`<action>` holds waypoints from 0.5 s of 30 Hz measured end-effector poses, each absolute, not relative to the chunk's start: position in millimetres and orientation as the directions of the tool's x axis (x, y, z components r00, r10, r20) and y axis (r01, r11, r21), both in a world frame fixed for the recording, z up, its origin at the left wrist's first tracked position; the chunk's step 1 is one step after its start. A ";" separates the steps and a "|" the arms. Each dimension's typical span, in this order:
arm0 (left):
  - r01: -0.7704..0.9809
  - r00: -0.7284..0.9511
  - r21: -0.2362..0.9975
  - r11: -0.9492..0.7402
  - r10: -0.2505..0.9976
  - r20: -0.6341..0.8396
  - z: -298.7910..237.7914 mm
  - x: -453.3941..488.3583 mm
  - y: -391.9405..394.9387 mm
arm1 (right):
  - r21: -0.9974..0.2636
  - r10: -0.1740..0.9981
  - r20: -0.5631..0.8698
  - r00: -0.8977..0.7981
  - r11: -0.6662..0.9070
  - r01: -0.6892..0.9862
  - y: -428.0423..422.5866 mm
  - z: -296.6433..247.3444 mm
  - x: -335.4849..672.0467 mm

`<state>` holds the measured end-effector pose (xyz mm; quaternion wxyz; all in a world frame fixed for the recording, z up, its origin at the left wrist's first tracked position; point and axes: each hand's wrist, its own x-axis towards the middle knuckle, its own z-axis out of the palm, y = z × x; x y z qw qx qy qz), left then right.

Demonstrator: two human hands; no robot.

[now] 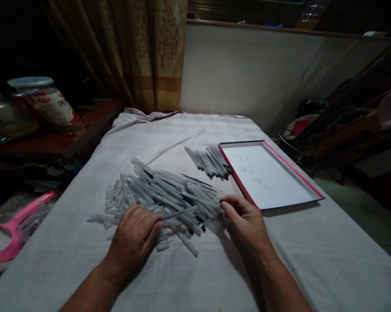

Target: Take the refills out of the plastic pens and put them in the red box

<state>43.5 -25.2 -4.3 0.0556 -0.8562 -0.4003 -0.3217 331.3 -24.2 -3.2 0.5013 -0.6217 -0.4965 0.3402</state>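
Note:
A loose heap of clear pen barrels (163, 190), some with dark refills inside, lies on the cloth-covered table. At the heap's near left edge, my left hand (133, 232) is closed in a pinch on a pen barrel (179, 212), which points right across the pile. My right hand (246, 221) is at the heap's right side, thumb and forefinger pinched on a small black piece (222, 202). I cannot tell whether this piece joins the clear barrel beside it. Past the heap, several black-ended pens (210, 161) lie side by side in a neat row.
A shallow red-edged box lid (270, 175) with a white inside rests right of the pen row. Left of the table (312, 251), a plastic jar (47, 104) stands on a dark wooden surface, with a pink-handled item (16, 227) below. Curtain and wall border the far end.

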 end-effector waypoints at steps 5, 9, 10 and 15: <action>0.735 0.465 0.156 -0.660 0.657 0.593 -6.8 41.7 -24.1 | -0.818 0.918 0.134 0.373 -0.110 0.564 -16.4 -15.5 348.1; 0.744 0.440 0.162 -0.648 0.658 0.611 -8.5 42.4 -24.5 | -0.694 0.931 0.179 0.318 -0.109 0.712 -16.2 -21.7 349.0; 0.745 0.438 0.167 -0.646 0.662 0.608 -8.8 42.7 -24.7 | -0.677 0.936 0.189 0.296 -0.094 0.730 -16.2 -22.8 348.4; 0.746 0.442 0.179 -0.642 0.678 0.588 -10.3 43.3 -25.5 | -0.619 0.939 0.222 0.264 -0.073 0.782 -15.6 -25.5 349.0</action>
